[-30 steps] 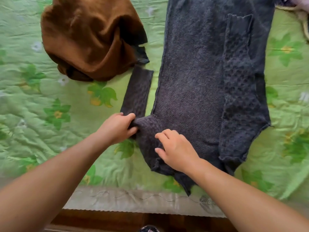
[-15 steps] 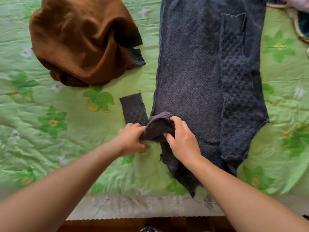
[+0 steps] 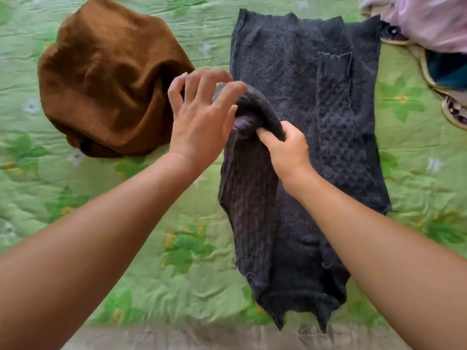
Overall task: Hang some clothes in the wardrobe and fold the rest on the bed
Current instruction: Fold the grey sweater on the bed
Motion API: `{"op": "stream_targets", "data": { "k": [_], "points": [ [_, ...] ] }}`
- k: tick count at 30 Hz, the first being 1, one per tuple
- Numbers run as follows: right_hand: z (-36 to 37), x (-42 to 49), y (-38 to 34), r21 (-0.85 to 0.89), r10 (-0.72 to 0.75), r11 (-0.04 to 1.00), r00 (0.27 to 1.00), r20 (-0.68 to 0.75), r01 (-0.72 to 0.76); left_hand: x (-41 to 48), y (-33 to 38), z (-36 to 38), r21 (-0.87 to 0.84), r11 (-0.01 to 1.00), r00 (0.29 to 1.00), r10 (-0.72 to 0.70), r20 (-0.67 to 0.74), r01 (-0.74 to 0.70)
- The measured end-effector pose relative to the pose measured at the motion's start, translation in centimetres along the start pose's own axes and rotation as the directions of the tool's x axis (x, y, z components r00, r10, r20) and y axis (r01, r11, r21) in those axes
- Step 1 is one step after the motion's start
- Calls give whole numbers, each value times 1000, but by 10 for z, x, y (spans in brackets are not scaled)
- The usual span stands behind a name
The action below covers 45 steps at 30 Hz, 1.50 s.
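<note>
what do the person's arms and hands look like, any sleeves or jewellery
Both arms are bare as far as the picture shows: no sleeve covers the left forearm or the right forearm. The left hand and right hand wear no gloves, and no watch, bracelet or ring shows. The left hand's fingertips are motion-blurred, so finer detail there cannot be told.

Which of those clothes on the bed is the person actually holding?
The dark grey knit sweater: the right hand pinches its sleeve. The brown garment lies bunched in a heap further left.
</note>
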State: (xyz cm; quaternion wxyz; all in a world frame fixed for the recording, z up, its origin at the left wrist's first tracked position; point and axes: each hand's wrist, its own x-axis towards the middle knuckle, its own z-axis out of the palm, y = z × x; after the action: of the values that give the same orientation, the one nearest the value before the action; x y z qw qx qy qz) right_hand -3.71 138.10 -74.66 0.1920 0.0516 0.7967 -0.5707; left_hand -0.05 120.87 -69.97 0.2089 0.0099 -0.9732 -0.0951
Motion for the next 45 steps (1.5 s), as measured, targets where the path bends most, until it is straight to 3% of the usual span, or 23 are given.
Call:
{"op": "stream_targets", "data": {
  "k": [2, 3, 5, 6, 8, 11, 16, 21, 23, 25, 28, 30, 31, 35, 38, 42, 45],
  "points": [
    [-14, 27, 13, -21, 247, 969, 969, 22, -247, 1, 3, 16, -117, 974, 977, -184, 109, 196],
    [-22, 35, 23, -79, 406, 913, 911, 66, -401, -7, 4, 27, -202, 924, 932, -275, 235, 323],
    [-34, 47, 48, -169, 604, 795, 786, 128, -583, -34, 8, 53, -286, 772, 768, -371, 522, 567],
    [-39, 52, 57, -204, 615, 783, 780, 117, -588, -49, 9, 65, -290, 716, 696, -366, 618, 635],
    [-42, 67, 68, -227, 523, 831, 852, 7, -508, -75, 11, 89, -310, 664, 633, -318, 706, 680],
    [-42, 96, 64, -160, 352, 916, 928, -122, -369, -88, 11, 118, -329, 628, 609, -300, 734, 705],
    [-31, 154, 33, -56, 139, 989, 989, 50, -136, -40, 18, 150, -452, 522, 673, -387, 630, 723],
    [-29, 194, -3, 105, 191, 966, 923, 333, -238, 63, 19, 174, -628, 332, 709, -387, 589, 703],
    [-28, 199, -11, 153, 120, 972, 934, 338, -180, 96, 15, 179, -662, 283, 712, -408, 571, 694],
    [-26, 202, -16, 116, -11, 993, 968, 251, -18, 118, 8, 180, -694, 242, 715, -433, 549, 678],
    [-28, 208, -13, -159, -118, 975, 965, 234, 158, 129, -4, 181, -675, 336, 744, -433, 510, 657],
    [-30, 207, 1, -341, -30, 933, 969, 246, 115, 121, -7, 182, -586, 420, 721, -403, 563, 693],
    [-30, 202, 8, -381, -1, 920, 975, 220, 87, 112, -6, 180, -569, 404, 697, -387, 603, 716],
    [-28, 161, 37, -233, -17, 972, 1000, -15, 13, 42, 4, 164, -557, 315, 639, -420, 644, 769],
    [-27, 108, 59, -136, 93, 986, 994, -51, -99, -19, 9, 147, -470, 347, 583, -419, 696, 811],
    [-30, 18, 91, -125, 359, 930, 925, 121, -345, -85, 13, 119, -272, 516, 496, -365, 788, 812],
    [-34, -38, 108, -147, 431, 901, 880, 200, -408, -108, 18, 103, -119, 705, 507, -373, 777, 700]
  ]
}}
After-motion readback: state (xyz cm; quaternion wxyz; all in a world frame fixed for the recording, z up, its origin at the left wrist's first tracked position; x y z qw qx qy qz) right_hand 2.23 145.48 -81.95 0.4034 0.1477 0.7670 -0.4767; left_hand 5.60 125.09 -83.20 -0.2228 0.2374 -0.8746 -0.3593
